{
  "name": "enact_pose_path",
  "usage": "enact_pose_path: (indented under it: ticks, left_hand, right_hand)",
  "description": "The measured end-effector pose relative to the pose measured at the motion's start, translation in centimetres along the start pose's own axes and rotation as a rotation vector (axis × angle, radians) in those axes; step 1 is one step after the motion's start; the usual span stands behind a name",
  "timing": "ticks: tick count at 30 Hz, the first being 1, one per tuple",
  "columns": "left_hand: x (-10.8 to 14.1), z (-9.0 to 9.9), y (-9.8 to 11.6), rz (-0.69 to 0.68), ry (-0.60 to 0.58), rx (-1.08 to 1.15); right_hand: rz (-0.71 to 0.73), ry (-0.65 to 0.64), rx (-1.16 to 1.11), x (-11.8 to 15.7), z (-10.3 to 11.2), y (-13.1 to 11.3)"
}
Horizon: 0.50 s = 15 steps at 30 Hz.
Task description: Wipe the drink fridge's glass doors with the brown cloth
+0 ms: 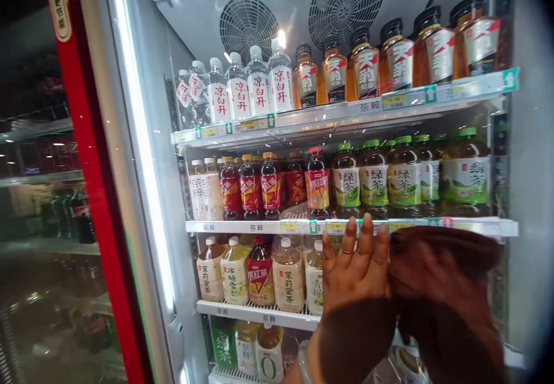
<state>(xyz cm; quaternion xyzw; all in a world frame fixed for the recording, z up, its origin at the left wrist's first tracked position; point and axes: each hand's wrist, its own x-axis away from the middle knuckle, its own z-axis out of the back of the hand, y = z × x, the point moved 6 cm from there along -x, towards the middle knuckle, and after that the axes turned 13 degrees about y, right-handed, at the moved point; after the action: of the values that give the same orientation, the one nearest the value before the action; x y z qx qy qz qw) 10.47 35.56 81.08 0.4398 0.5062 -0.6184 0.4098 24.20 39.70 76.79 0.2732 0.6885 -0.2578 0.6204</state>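
My left hand (357, 266) is raised with its back toward me, fingers spread, fingertips at the label strip of the middle shelf (259, 228). Nothing shows in it. Right beside it, my right hand (437, 280) is blurred and holds a dark brown cloth (467, 248) against the same shelf front. Above the hands stand green-capped tea bottles (404, 176) and a red-capped bottle (317, 182). Large bottles with cream labels (288, 277) are on the shelf below, left of my left hand.
The top shelf (303, 116) carries clear water bottles (258, 87) and black-capped amber bottles (398, 58). More bottles (269, 355) fill the bottom left. A bright light strip (141, 130) and a red door frame (95, 182) run down the left.
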Motion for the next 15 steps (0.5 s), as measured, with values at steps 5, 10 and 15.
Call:
enact_pose_path:
  ticks: [5,10,15]
  left_hand:
    - [0.0,1.2,-2.9,0.088,0.038,-0.047]
    - [0.7,1.3,-5.2,0.07,0.049,-0.057]
    - [1.2,1.5,-5.5,0.048,0.025,-0.049]
  right_hand:
    - [0.053,-0.002,0.013,-1.0,-2.2,-1.9]
    - [0.018,0.054,-0.003,-0.4,-2.4,-2.3]
    - [0.068,-0.042,-0.059,-0.2,-3.9,-6.0]
